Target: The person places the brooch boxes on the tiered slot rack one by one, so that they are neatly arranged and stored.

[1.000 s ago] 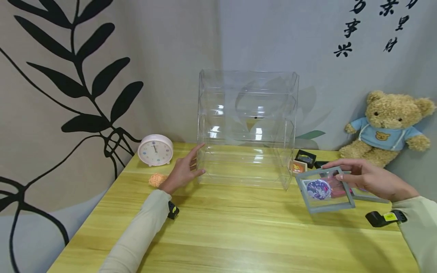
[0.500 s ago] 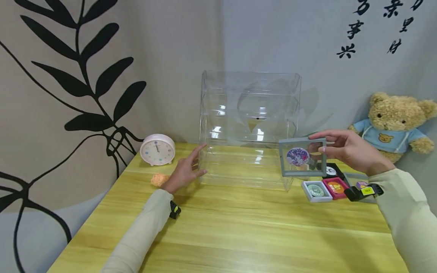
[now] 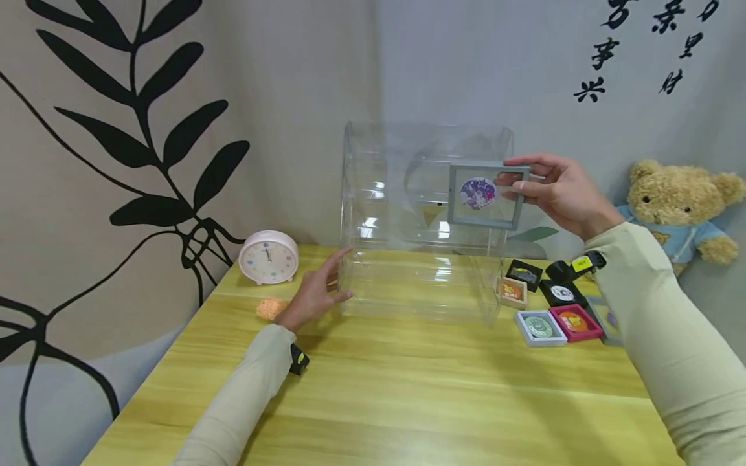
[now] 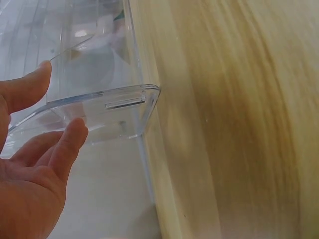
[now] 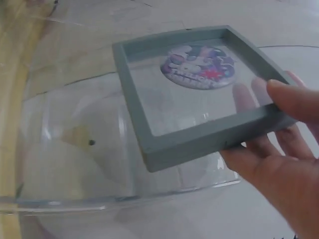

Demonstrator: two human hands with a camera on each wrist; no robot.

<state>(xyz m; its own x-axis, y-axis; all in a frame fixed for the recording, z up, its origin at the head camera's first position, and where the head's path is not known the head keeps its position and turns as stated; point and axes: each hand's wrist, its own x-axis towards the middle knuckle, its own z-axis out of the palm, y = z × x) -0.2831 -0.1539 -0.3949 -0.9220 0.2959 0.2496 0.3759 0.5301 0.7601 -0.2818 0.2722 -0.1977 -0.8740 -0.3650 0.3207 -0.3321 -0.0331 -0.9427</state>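
My right hand [image 3: 562, 193] pinches a grey square display frame [image 3: 515, 219] by its right side, thumb on the front and fingers behind. A round purple badge [image 3: 478, 193] shows inside the frame's clear panel, also seen in the right wrist view. The frame is raised before the upper part of a clear plastic tiered display stand [image 3: 419, 310]; I cannot tell whether they touch. My left hand [image 3: 315, 292] is at the stand's lower left side, fingers and thumb spread about its edge [image 4: 99, 94] in the left wrist view.
Several small framed badges, among them a white one [image 3: 540, 328] and a pink one [image 3: 576, 321], lie right of the stand. A round alarm clock [image 3: 268, 257] and an orange fuzzy lump [image 3: 271, 308] are at left. A teddy bear [image 3: 682, 194] sits at back right.
My right hand has lifted the grey frame from the right side of the table up and leftward, toward the stand's upper part. The left hand has stayed at the stand's side.
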